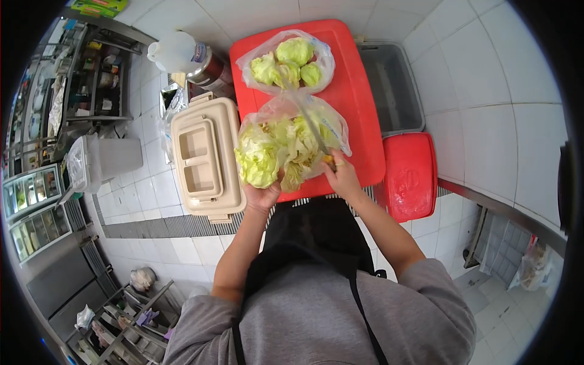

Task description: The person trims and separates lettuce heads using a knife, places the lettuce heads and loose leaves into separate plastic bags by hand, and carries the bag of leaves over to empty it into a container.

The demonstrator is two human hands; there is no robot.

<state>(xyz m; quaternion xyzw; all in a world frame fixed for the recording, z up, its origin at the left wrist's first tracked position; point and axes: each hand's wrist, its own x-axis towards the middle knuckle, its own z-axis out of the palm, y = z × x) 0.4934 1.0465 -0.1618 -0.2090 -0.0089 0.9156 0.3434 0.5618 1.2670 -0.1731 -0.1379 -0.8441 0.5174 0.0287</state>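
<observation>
My left hand [263,196] supports a head of lettuce [258,159] from below at the front edge of a red lid-like surface [360,109]; some of its fingers are hidden under the leaves. Wrapped around the handle of a long knife [309,120], my right hand [344,177] is closed, with a bit of yellow showing at the grip. The blade points away from me, above a clear plastic bag [337,125] with loose, partly browned lettuce leaves [299,155]. Farther back, a second plastic bag [327,61] holds several lettuce pieces [295,52].
On the left stand a beige lidded container [228,137] and a large plastic jug [176,52]. To the right are a grey bin [389,85] and a smaller red lid [412,176]. White tiled walls [480,73] close in behind and to the right.
</observation>
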